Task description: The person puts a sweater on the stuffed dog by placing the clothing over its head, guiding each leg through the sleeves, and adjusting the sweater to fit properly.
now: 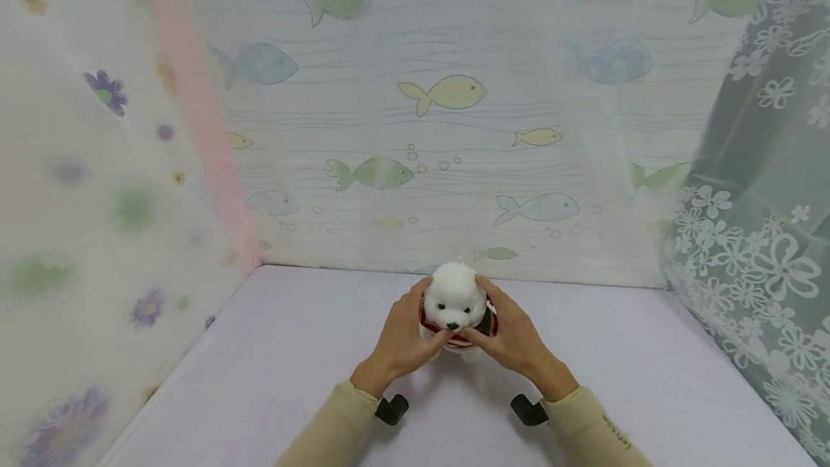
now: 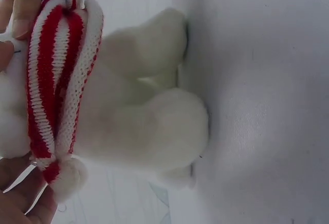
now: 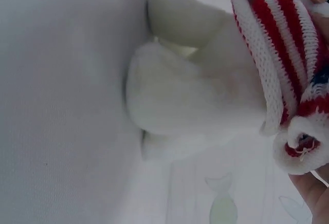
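Toy dog (image 1: 456, 287) stands facing wearer, body front-to-back; white plush, red/wht striped knit top (image 2: 56, 80). L hand (image 1: 403, 336) & R hand (image 1: 516, 336) grip head sides, fingers part-curled.

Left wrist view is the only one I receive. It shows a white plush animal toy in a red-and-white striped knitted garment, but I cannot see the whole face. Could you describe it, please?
Observer: In the head view, the white plush toy has two small dark eyes above a black nose.
Operator: I see only pieces of the hands. Where are the thumb tips?
Observer: The left hand and the right hand hold the toy from opposite sides, both thumb tips just below the nose.
Operator: Is anything written on the person's clothing?
Observer: Yes, the right beige fabric sleeve carries dark lettering, too small to read surely.
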The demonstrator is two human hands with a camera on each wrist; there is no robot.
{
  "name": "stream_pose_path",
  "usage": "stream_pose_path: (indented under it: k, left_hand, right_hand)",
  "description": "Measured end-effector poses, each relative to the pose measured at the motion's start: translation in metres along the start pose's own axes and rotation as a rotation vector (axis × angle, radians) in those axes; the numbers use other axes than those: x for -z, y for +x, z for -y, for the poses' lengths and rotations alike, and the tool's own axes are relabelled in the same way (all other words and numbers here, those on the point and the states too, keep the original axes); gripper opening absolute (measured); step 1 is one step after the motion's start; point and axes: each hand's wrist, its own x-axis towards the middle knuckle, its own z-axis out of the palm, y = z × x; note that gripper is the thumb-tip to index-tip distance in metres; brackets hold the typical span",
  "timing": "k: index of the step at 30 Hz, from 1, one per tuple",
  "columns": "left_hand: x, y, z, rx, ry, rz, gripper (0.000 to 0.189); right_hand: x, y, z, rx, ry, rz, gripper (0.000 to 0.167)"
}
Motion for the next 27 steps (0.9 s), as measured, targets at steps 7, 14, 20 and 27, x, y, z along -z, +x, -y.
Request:
stream_pose_path:
  k: [7,14,20,27]
  left_hand:
    - [-0.003,0.003,0.001,0.017,-0.004,0.027,0.087]
    - [-0.006,0.002,0.003,0.014,-0.002,0.034,0.091]
    - [-0.006,0.002,0.004,0.023,0.002,-0.014,0.086]
    - [0.001,0.011,-0.006,0.027,-0.122,-0.090,0.072]
  right_hand:
    - [-0.001,-0.001,-0.007,-0.020,-0.075,0.021,0.096]
    - [-0.006,-0.001,-0.013,-0.045,-0.106,0.028,0.099]
    - [-0.006,0.002,-0.013,0.030,-0.090,-0.046,0.093]
    - [0.006,0.016,-0.004,0.072,0.007,-0.161,0.074]
